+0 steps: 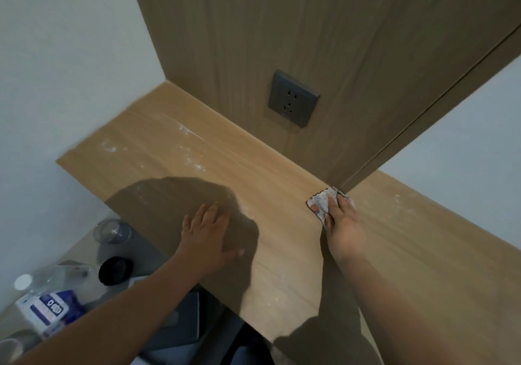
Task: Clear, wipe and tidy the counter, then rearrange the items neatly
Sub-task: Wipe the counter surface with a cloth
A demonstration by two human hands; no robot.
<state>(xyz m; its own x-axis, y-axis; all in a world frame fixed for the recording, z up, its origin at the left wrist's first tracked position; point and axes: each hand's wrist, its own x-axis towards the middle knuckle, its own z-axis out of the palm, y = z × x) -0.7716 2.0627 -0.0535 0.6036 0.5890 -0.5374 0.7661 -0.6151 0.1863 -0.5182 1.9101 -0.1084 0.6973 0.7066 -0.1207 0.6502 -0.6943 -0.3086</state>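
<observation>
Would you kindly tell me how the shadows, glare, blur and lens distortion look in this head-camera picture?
Head view: a broad dark shadow covers the counter around the left hand. Head view: the right hand and cloth sit in even light, without glare. Head view: the wide lens splays the wood panel edges, and the blue and white packet at lower left looks soft.

A dark grey wall socket (293,98) sits at the frame's centre, set in a brown wood-grain panel (282,26) that fills the upper middle. A white wall (56,54) fills the upper left. A blurred dark grey boxy shape (183,316) shows at bottom centre.
</observation>
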